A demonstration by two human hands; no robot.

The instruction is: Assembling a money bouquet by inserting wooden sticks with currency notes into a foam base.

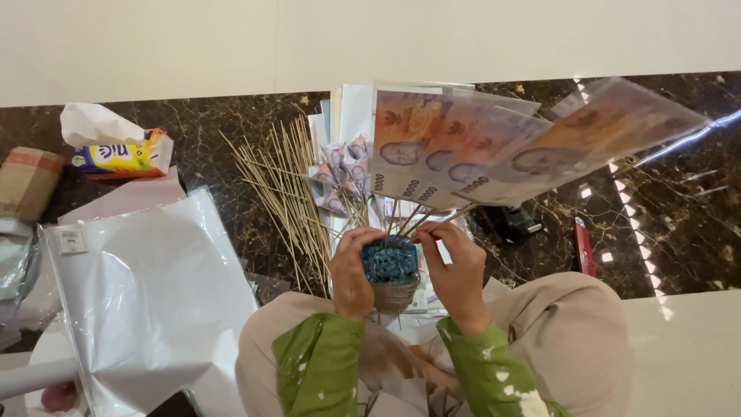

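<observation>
**A:** What did the surface look like from your feed?

**B:** I saw a dark marble floor [679, 224] with gold veins, and a pale wall [370, 38] across 12 o'clock. A big sheet of clear wrap [147, 301] lay at 8 o'clock, a tissue pack [123, 154] at 10 o'clock, and loose bamboo skewers [289, 193] fanned out just left of centre.

**A:** And the hands?

**B:** The left hand [351, 270] was curled around the side of a small woven basket [394, 293] filled with blue foam [390, 261], at centre above the lap. The right hand [455, 270] steadied the other side, its fingertips pinching 1 skewer stem [444, 220]. Banknotes in clear sleeves [463, 154] rose from the foam on sticks toward 1 o'clock.

**A:** Anything you couldn't make out?

**B:** The basket's base was hidden behind the hands. A cardboard box [27, 181] was cut off at 9 o'clock. A red object [584, 247] at 3 o'clock and a black item [513, 224] under the notes were too unclear to name. I couldn't count the notes; they overlapped.
</observation>
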